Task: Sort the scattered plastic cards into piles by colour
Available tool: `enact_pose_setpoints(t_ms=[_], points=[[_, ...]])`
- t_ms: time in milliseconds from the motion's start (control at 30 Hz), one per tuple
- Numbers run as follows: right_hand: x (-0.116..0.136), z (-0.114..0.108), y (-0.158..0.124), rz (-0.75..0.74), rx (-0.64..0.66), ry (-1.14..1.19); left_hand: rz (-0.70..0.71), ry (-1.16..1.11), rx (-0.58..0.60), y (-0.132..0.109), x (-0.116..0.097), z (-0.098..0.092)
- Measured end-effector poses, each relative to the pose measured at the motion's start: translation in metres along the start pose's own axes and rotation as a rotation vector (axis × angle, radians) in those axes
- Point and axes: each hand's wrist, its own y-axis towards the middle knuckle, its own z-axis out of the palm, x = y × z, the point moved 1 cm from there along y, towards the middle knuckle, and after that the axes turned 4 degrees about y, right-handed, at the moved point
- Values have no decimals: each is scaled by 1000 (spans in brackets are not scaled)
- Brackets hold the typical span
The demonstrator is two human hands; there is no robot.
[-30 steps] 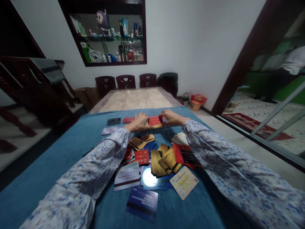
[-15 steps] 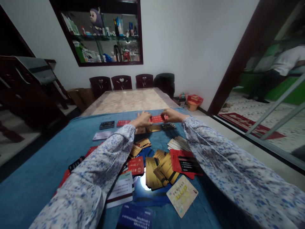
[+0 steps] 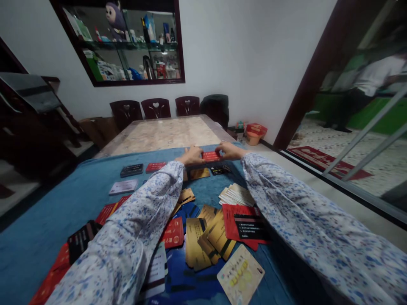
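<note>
Card (image 3: 210, 156), red, far end of spread — left hand (image 3: 191, 156) grasping one end, right hand (image 3: 229, 151) the other

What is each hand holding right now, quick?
Left hand: closed on one end of the red card.
Right hand: closed on the card's other end.

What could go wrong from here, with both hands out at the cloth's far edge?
1. The left hand and right hand pinch the red card near the far edge of the blue cloth; set down carelessly, it might slide onto the tabletop beyond.
2. Both forearms stretch over the loose card pile; the left sleeve lies close to it and could drag or scatter cards when drawn back.
</note>
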Motion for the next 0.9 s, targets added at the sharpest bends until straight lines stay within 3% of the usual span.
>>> enact_pose_setpoints(t_ms=[367, 900], points=[[-20, 4, 11, -18, -26, 10, 9, 38, -4, 23, 8, -1], [-15, 1, 11, -8, -59, 74, 28, 49, -43, 21, 17, 0]])
